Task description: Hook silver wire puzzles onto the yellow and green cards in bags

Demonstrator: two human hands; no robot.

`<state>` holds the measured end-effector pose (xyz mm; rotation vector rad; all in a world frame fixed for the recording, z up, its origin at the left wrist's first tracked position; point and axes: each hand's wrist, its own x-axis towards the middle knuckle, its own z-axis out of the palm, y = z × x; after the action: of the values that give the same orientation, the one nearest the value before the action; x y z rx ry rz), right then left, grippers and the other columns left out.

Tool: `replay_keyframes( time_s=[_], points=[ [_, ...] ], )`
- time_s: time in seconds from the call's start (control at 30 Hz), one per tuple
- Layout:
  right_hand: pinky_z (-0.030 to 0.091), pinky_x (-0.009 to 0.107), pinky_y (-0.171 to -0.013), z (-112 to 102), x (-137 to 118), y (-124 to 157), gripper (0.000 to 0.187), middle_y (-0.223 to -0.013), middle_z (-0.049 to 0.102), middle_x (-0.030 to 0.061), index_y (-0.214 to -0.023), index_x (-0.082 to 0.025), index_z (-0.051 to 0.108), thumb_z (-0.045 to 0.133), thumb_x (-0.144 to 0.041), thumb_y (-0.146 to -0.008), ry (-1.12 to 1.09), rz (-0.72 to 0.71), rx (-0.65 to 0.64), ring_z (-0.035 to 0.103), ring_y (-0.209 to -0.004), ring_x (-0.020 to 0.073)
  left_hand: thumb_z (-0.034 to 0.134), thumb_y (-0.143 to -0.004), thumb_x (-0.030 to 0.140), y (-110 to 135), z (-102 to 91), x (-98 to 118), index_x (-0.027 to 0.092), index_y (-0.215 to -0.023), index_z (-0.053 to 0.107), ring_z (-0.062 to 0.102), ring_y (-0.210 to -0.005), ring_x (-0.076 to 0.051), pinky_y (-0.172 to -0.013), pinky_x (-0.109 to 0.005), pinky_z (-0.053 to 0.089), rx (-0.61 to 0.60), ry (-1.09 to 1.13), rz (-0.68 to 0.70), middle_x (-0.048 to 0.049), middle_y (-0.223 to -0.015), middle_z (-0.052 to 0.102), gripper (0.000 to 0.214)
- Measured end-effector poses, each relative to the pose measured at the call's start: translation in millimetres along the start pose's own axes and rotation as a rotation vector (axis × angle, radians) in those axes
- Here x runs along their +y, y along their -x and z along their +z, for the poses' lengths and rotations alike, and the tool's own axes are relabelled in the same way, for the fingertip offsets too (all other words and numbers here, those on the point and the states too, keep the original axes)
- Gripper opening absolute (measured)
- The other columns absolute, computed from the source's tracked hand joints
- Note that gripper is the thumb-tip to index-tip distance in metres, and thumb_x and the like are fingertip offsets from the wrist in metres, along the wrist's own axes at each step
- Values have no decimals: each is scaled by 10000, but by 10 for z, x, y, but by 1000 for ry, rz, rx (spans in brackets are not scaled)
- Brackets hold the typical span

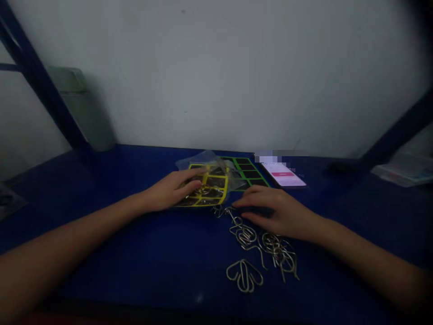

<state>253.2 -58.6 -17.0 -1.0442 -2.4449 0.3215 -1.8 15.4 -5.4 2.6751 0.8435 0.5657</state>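
Left hand (171, 189) lies loosely curled on a yellow-framed card (206, 189) in a plastic bag, no clear grip. Right hand (277, 212), fingers narrowly spread, sits just behind a pile of bent wire puzzles (260, 248); contact unclear. A phone (282, 174) and green-framed card (248, 174) lie near the back edge of the blue worktop (101, 271).
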Motion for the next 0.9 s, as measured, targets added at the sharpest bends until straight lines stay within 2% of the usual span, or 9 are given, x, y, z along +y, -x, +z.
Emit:
replay_keyframes(
  time_s=[0.1, 0.27, 0.43, 0.57, 0.8, 0.9],
  points=[
    [451, 321, -719, -4, 42, 5, 222, -870, 625, 26, -964, -245, 608, 545, -250, -751, 33, 54, 13, 556, -820, 158, 303, -892, 342, -3, -4, -7, 173, -1242, 381, 420, -1145, -171, -960, -338, 323, 0, 3, -5, -66, -1271, 435, 396],
    [444, 320, -625, -21, 106, 11, 227, -752, 617, 19, -954, -240, 605, 554, -272, -735, 116, 248, 41, 556, -686, 161, 307, -891, 341, -6, 6, -12, 178, -1255, 363, 420, -1146, -163, -956, -328, 327, -7, -8, 11, -70, -1275, 429, 402],
    [437, 323, -611, -41, 98, 11, 291, -834, 615, 34, -1012, -233, 586, 558, -281, -726, 132, 294, 71, 542, -677, 160, 313, -889, 342, -5, 3, 1, 159, -1246, 376, 429, -1138, -171, -951, -331, 333, 0, -28, 8, -76, -1265, 441, 407],
    [435, 327, -573, -23, 83, -1, 279, -776, 630, 30, -1000, -235, 595, 550, -317, -736, 112, 363, 61, 529, -607, 156, 321, -888, 341, 1, -1, 9, 168, -1252, 370, 437, -1130, -176, -941, -330, 346, -2, -15, 25, -72, -1262, 445, 406],
    [450, 268, -532, 19, 37, -12, 180, -741, 609, 5, -908, -218, 600, 531, -191, -743, 64, 228, 127, 524, -569, 116, 310, -892, 336, 9, 6, -8, 148, -1248, 367, 429, -1135, -177, -944, -332, 339, -2, -24, 26, -82, -1261, 444, 406],
    [474, 261, -564, -10, -1, -8, 99, -741, 608, 10, -812, -206, 601, 521, -175, -761, 48, 77, 268, 561, -644, 123, 305, -895, 329, 11, 1, 3, 133, -1248, 364, 419, -1142, -171, -954, -318, 327, -15, -15, 33, -86, -1266, 436, 408]
  ],
)
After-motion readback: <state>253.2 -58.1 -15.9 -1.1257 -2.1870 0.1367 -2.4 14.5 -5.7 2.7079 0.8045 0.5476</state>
